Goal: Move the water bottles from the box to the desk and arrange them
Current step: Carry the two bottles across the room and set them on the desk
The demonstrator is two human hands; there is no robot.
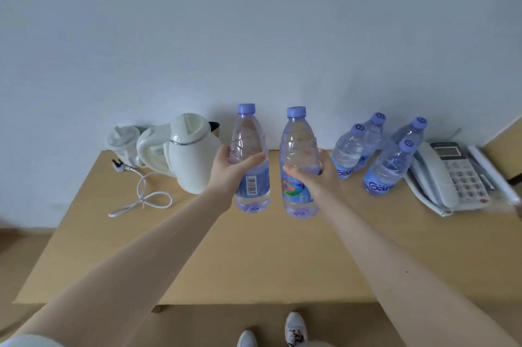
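Observation:
My left hand (230, 170) grips a clear water bottle (250, 146) with a purple cap and a blue label, held upright over the middle of the wooden desk (254, 256). My right hand (315, 174) grips a second, similar bottle (298, 146) right beside the first. Both bottles seem to hover just above the desk surface, though contact is hard to judge. Several more bottles of the same kind (381, 160) stand in a cluster on the desk to the right, near the wall. The box is out of view.
A white electric kettle (186, 153) with its base and a looped white cord (141, 197) sits at the back left of the desk. A white desk phone (449, 177) lies at the right edge. My shoes (295, 328) show below the desk's front edge.

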